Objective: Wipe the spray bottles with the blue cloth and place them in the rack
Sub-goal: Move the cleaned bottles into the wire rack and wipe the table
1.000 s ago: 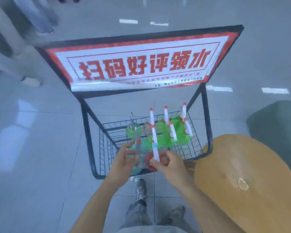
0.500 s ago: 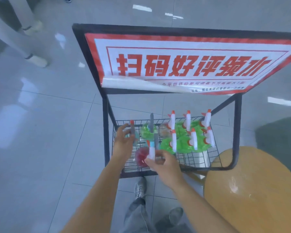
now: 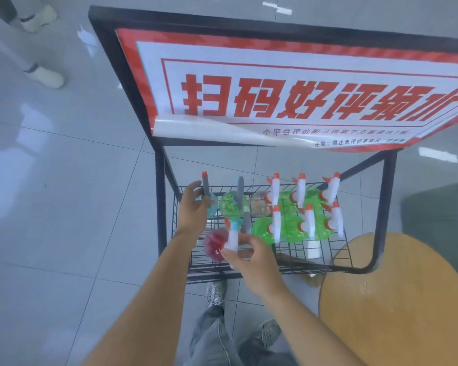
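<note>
A black wire rack (image 3: 296, 257) stands on the floor under a red-and-white sign. Several green spray bottles (image 3: 291, 223) with white, orange-tipped heads fill its right side. My left hand (image 3: 193, 207) holds a teal bottle with a grey sprayer (image 3: 206, 187) at the rack's far left corner. My right hand (image 3: 249, 256) pinches the white-and-blue sprayer (image 3: 233, 235) of a red bottle (image 3: 214, 243) at the rack's near left. A green bottle with a grey sprayer (image 3: 232, 204) stands between them. No blue cloth is in view.
The sign board (image 3: 288, 88) overhangs the rack from above. A round wooden table (image 3: 407, 299) sits at the right, touching the rack's frame. My shoes (image 3: 217, 293) are below the rack. Another person's feet (image 3: 44, 75) stand at the top left on the tiled floor.
The view has moved closer to the rack. My left hand has carried the teal bottle from the near side to the far left corner. My right hand stays on the red bottle's sprayer.
</note>
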A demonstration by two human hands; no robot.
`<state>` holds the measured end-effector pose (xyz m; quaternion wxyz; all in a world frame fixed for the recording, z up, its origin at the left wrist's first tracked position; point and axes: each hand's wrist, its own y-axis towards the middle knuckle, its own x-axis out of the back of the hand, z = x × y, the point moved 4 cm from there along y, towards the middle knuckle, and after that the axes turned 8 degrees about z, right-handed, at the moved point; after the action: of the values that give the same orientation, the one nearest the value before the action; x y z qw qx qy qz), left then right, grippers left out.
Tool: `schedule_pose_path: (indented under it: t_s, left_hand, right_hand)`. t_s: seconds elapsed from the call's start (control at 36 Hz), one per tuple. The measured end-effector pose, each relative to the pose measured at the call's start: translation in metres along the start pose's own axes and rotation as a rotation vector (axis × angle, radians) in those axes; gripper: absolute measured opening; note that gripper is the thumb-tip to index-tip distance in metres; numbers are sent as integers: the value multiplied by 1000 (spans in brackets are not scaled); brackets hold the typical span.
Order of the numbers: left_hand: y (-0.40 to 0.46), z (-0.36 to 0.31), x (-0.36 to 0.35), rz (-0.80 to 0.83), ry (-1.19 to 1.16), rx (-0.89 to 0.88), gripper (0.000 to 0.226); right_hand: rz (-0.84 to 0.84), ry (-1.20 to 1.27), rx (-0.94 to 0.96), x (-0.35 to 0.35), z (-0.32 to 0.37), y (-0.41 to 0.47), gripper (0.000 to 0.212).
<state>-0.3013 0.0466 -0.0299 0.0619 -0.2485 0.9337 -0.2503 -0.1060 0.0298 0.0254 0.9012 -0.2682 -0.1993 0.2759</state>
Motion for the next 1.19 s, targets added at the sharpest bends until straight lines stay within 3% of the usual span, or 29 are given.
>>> schedule_pose_path:
  t_s: [0.08,0.22,0.31,0.47,0.64,0.78,0.94,1.0,1.06,1.19]
  left_hand:
    - [1,2,-2,9,52,-15,40]
    - [2,3,1,21,135,-10,42]
    - [0,3,1,19,156,-4,39]
    - [-3,-1,3,-45,173,7,32]
    - [-10,-11,9,-120,83,9,32]
    - [-16,-24,12,-130,80,36,36]
    - [-24,-29,18,-117,82,17,38]
    - [-27,-31,18,-111,78,5,37]
    - [-29,-33,17,-104,92,-12,37]
    - [-31,-33,18,-67,169,-60,37]
  right_hand:
    - [18,16,21,-5,-1,6,37]
    - [62,40,73,-19,6,16,17]
    - [55,59,68,-28,5,23,31]
    - [24,48,76,-40,6,43,13]
    - [4,-7,77,-47,2,55,21]
    - [4,-40,47,-52,-3,61,11]
    - [15,-18,27,-60,-32,78,38]
    - [4,-46,41,-59,2,57,39]
    - [16,-24,7,-60,-28,77,37]
    - [26,-129,9,-46,-2,59,29]
